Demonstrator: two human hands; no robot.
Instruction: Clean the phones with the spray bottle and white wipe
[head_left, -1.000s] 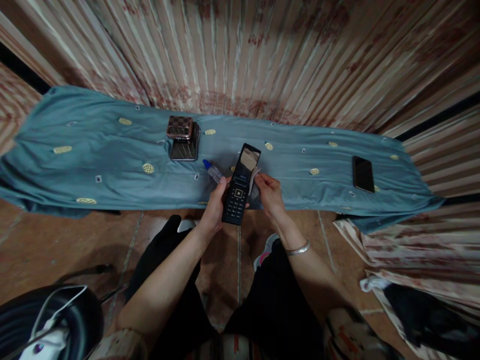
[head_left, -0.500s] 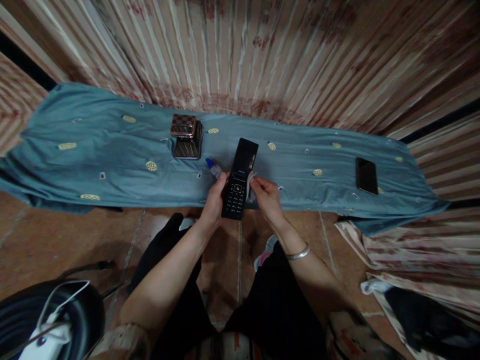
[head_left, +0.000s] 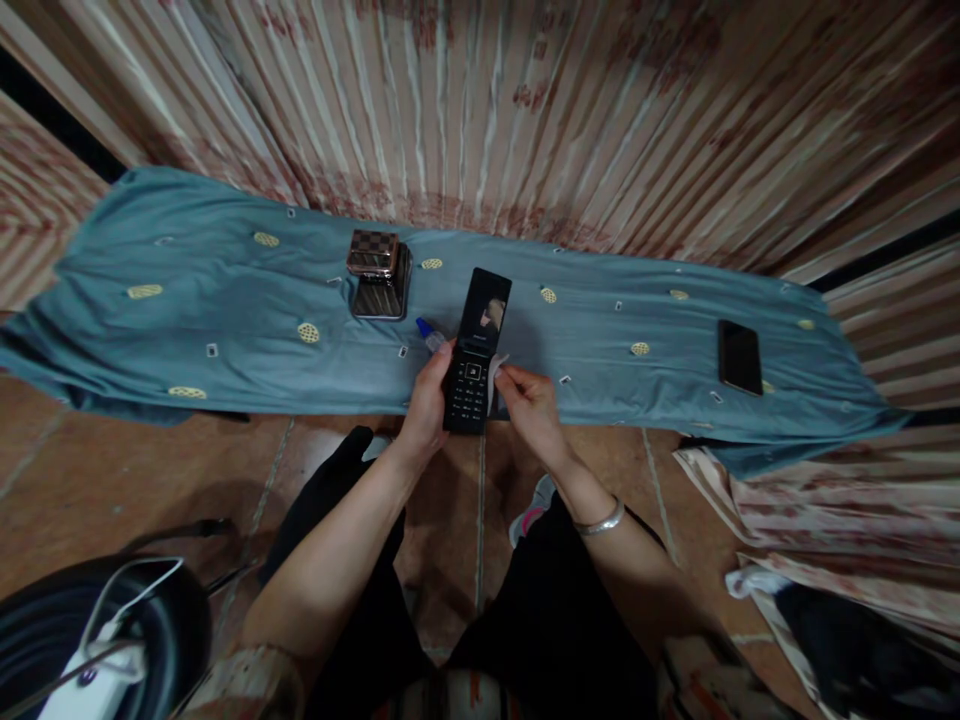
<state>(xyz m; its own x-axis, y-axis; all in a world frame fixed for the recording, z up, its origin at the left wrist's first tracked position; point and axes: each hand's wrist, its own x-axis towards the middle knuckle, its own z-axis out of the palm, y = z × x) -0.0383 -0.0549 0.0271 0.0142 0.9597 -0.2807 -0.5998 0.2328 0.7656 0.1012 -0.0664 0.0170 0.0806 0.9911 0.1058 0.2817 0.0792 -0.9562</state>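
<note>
A black flip phone (head_left: 467, 392), unfolded with its keypad facing up, is gripped along its left edge by my left hand (head_left: 428, 398). Its upper half shows a reflection on the screen. My right hand (head_left: 529, 402) pinches a thin pale cloth (head_left: 493, 382) against the phone's right edge; part of the cloth is hidden behind the phone and fingers. Just beyond my left fingertips lies a small clear bottle with a blue cap (head_left: 426, 328), its lower end partly covered by my hand.
A blue cloth with yellow prints (head_left: 247, 350) covers the narrow table. On it stand a shiny box-topped object (head_left: 379, 275) at left and a dark smartphone (head_left: 740, 357) at right. Pleated curtains (head_left: 480, 120) hang behind. At lower left, a white power strip (head_left: 86, 685) rests on a black round object (head_left: 176, 620).
My right hand and the pale cloth have slid slightly down the phone's right edge. The phone has shifted a little, and the reflection on its screen looks different.
</note>
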